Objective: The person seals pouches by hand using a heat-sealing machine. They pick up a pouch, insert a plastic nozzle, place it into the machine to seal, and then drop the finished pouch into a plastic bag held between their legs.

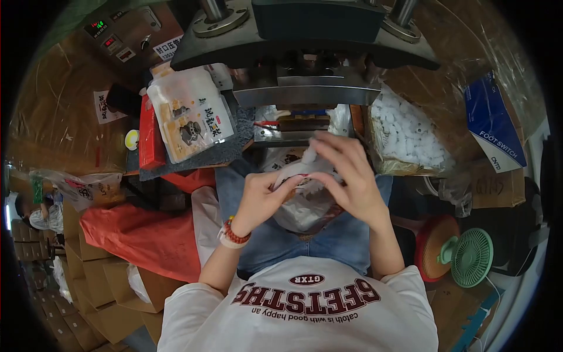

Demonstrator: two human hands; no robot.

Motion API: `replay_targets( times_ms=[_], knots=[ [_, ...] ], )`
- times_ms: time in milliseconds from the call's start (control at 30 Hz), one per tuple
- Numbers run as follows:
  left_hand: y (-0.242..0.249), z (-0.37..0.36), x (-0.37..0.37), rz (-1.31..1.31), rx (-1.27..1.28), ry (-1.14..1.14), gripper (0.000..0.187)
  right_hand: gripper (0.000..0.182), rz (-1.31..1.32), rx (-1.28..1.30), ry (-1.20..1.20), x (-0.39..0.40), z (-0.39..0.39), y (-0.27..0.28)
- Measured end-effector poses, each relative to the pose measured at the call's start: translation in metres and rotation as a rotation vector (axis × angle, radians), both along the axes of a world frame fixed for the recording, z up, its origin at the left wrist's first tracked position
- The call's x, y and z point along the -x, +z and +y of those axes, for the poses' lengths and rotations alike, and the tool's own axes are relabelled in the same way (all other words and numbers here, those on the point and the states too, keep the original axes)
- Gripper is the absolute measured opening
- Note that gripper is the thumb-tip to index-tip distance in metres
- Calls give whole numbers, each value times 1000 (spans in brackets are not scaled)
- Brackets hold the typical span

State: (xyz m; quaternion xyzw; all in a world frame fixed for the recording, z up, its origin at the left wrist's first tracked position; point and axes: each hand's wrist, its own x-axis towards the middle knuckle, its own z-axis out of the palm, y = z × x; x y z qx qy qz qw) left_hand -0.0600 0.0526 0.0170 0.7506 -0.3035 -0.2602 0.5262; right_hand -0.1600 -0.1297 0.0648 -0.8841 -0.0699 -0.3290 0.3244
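Note:
My left hand (259,198) is closed on a thin clear plastic pouch (299,214), which hangs over my lap between my knees. My right hand (350,179) bends over the same pouch. Its thumb presses the pouch's upper edge close to my left thumb. At my right fingertips a small white piece (309,154) sticks up; its exact kind is partly hidden by the fingers. Just beyond my hands stands a press machine with a wide metal bar (308,97). Printed pouches (190,114) lie stacked to the left of it.
A box of small white plastic parts (407,132) stands on the right, near a blue foot-switch box (495,123). A green fan (472,257) is by my right side. To the left are a red box (151,132), red cloth (146,237) and cardboard cartons (111,287).

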Motion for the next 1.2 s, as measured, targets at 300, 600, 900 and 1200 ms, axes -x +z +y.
replay_targets(
  times_ms=[300,600,900,1200],
  knots=[
    [-16,-65,-52,844,486,91,26,26,203,145,-794,14,-106,-29],
    [-15,-23,-87,-410,-88,281,53,21,327,333,-686,0,-128,-57],
    [-39,86,-65,-1004,-304,306,42,14,97,-131,-507,6,-113,-41],
    [19,44,-8,-806,145,283,38,26,45,-146,84,1,16,0]
  ],
)
